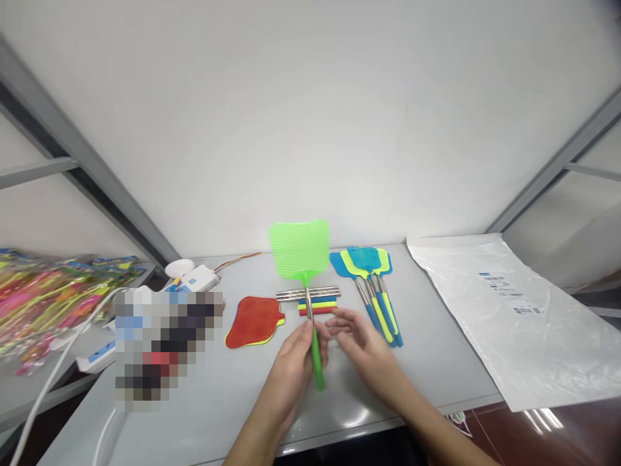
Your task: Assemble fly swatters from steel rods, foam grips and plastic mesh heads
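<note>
A green fly swatter (316, 356) stands tilted up in front of me, with a flat green head, a metal rod and a green grip. My left hand (294, 359) is closed around it where rod and grip meet. Close to the grip's right side, my right hand (361, 343) is held with its fingers apart and slightly curled, nothing in them. Behind the swatter lie several metal rods (330, 291) and loose grips in blue, yellow (327, 304) and red (325, 311). Left of these, a red swatter head (255, 320) rests on a yellow one.
Several blue and yellow fly swatters (371, 285) lie in a pile right of the hands. A white plastic bag (466, 304) covers the table's right end. Power strips (198, 278) and cables are at left, beside a pixelated patch. Colourful packaged goods (63, 291) fill the far left.
</note>
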The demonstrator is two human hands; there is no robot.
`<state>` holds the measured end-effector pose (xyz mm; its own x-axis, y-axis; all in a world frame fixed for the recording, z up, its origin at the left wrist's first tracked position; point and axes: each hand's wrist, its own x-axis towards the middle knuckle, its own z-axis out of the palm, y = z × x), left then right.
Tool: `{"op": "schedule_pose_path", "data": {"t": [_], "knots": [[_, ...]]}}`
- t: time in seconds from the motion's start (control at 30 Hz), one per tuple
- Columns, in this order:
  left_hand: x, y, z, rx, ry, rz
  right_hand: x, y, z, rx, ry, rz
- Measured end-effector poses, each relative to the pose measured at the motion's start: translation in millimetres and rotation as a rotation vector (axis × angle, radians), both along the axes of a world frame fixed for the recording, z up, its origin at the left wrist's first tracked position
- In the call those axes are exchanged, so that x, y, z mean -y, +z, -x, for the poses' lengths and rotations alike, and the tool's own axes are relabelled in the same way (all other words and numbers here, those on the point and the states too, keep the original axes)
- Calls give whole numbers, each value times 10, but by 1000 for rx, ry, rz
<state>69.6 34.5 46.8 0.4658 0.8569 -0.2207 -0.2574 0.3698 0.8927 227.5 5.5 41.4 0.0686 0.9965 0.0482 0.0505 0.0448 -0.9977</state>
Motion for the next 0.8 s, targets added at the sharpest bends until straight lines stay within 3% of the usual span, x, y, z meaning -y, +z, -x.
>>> {"op": "schedule_pose_path", "data": {"t": [0.1, 0.23, 0.37, 0.5, 0.67, 0.8], "knots": [[-63, -19, -340, 14, 87, -79, 107, -80, 8, 354, -79, -60], [-133, -17, -666, -35, -56, -101, 149, -148, -149, 664, -131, -47], [-226, -42, -752, -208, -131, -206, 59, -190, -440, 883, -241, -2], [-342, -87, -521, -417, -28, -423, -106, -153, -758, 1097, -377, 175], [-442, -153, 105, -631, 249, -732, -333, -80, -981, 1166, -311, 321], [-435, -235, 570, -800, 487, -811, -413, -101, -996, 1168, -265, 360]]}}
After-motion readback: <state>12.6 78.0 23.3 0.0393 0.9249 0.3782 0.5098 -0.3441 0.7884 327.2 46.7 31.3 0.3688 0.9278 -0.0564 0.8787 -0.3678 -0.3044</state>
